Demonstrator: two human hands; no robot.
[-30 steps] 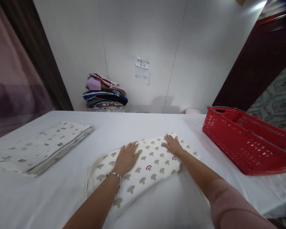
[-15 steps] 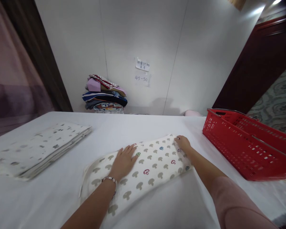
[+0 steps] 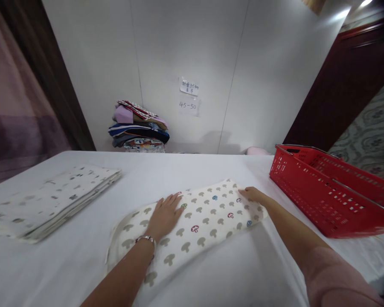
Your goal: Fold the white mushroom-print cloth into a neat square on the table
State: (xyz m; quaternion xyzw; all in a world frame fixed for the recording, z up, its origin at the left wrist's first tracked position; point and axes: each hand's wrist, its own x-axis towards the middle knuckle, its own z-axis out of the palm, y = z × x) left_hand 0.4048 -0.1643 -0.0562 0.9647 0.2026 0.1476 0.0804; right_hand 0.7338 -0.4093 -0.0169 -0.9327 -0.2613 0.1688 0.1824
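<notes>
A white cloth printed with grey, red, blue and green mushrooms (image 3: 208, 217) lies folded in a long strip across the table. My left hand (image 3: 164, 216) rests flat on its middle-left part, fingers apart, a bracelet at the wrist. At the strip's right end my right hand (image 3: 252, 195) is closed on the cloth's edge, its fingertips partly hidden. Near that hand the cloth is slightly raised and creased.
A folded stack of patterned white cloth (image 3: 60, 194) lies at the left of the white-covered table (image 3: 141, 164). On the right stands a red basket (image 3: 310, 194). Behind the table is a pile of folded textiles (image 3: 141, 125) against the wall.
My right hand has moved slightly to the right, and the cloth's right end has spread with it. My left hand stays on the cloth. The view has shifted a little.
</notes>
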